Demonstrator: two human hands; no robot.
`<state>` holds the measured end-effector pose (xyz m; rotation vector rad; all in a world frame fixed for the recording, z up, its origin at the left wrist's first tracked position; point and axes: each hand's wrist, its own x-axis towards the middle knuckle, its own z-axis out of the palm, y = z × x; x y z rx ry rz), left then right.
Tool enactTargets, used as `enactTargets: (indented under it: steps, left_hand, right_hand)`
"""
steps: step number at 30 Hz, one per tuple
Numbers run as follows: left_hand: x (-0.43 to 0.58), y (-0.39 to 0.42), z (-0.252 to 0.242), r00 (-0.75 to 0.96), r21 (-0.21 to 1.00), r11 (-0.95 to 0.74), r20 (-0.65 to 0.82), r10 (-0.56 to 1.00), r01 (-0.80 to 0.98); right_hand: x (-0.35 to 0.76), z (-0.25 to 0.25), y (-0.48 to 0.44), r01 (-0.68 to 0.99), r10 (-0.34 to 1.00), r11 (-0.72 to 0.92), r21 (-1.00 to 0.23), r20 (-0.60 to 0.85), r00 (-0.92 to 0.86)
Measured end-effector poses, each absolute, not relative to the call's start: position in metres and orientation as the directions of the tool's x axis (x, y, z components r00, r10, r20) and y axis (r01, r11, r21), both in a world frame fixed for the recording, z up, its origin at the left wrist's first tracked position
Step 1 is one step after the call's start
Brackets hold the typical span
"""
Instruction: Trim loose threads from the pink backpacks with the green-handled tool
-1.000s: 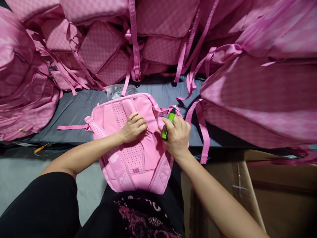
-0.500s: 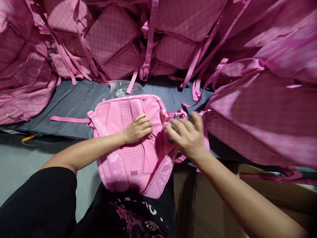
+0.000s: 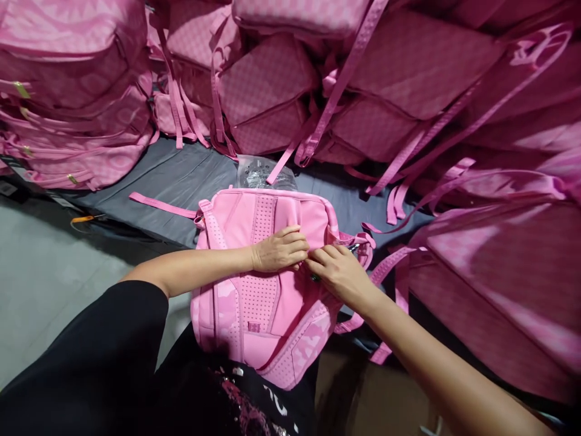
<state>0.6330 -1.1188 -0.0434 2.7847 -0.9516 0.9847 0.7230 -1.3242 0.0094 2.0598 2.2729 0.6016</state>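
Note:
A light pink backpack (image 3: 254, 290) lies back-side up across my lap and the edge of a grey table (image 3: 181, 181). My left hand (image 3: 281, 249) rests curled on its upper back panel, fingers pressing the fabric. My right hand (image 3: 338, 272) meets it from the right, fingertips pinched beside the left fingers, with a dark slim object showing under the palm. The green lighter held earlier is hidden now. A pink strap (image 3: 158, 206) trails off the backpack to the left.
Piles of darker pink backpacks (image 3: 272, 91) ring the table at the back, the left (image 3: 72, 109) and the right (image 3: 499, 266), with straps hanging down. A clear plastic bag (image 3: 261, 175) lies behind the backpack. An orange tool (image 3: 84, 218) sits at the table's left edge. A cardboard box (image 3: 363, 406) stands below right.
My right hand swung out right, then came back in beside my left hand. The green lighter is no longer visible. My view shifted, so the backpack sits more to the right.

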Motion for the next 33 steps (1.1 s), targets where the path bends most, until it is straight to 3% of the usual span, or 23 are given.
enactTargets:
  steps: [8, 11, 13, 15, 18, 25, 33]
  left_hand:
    - [0.636, -1.122, -0.038, 0.668, -0.120, -0.812, 0.506, -0.545, -0.571]
    - [0.630, -1.116, -0.033, 0.633, -0.132, -0.828, 0.583, -0.510, -0.545]
    - [0.621, -1.104, -0.027, 0.625, -0.048, -0.916, 0.717, -0.309, -0.398]
    - [0.610, -1.086, -0.019, 0.589, 0.163, -0.978, 0.807, 0.054, -0.134]
    - [0.595, -1.059, -0.009, 0.516, 0.393, -0.910, 0.756, 0.402, 0.134]
    - [0.596, -1.039, -0.004, 0.578, 0.530, -0.816, 0.600, 0.554, 0.232]
    - [0.610, -1.023, 0.005, 0.602, 0.593, -0.780, 0.554, 0.575, 0.200]
  right_hand:
    - [0.718, 0.010, -1.319, 0.919, 0.958, 0.071, 0.388, 0.230, -0.172]
    - [0.720, 0.009, -1.321, 0.907, 0.948, 0.061, 0.416, 0.259, -0.183]
    - [0.723, 0.007, -1.322, 0.896, 0.938, 0.063, 0.439, 0.281, -0.203]
    - [0.725, 0.004, -1.323, 0.889, 0.933, 0.068, 0.453, 0.286, -0.217]
    - [0.726, 0.001, -1.325, 0.893, 0.933, 0.058, 0.447, 0.295, -0.208]
    - [0.724, 0.000, -1.331, 0.925, 0.952, -0.015, 0.380, 0.288, -0.103]
    - [0.722, -0.003, -1.330, 0.914, 0.962, -0.032, 0.405, 0.259, -0.082]
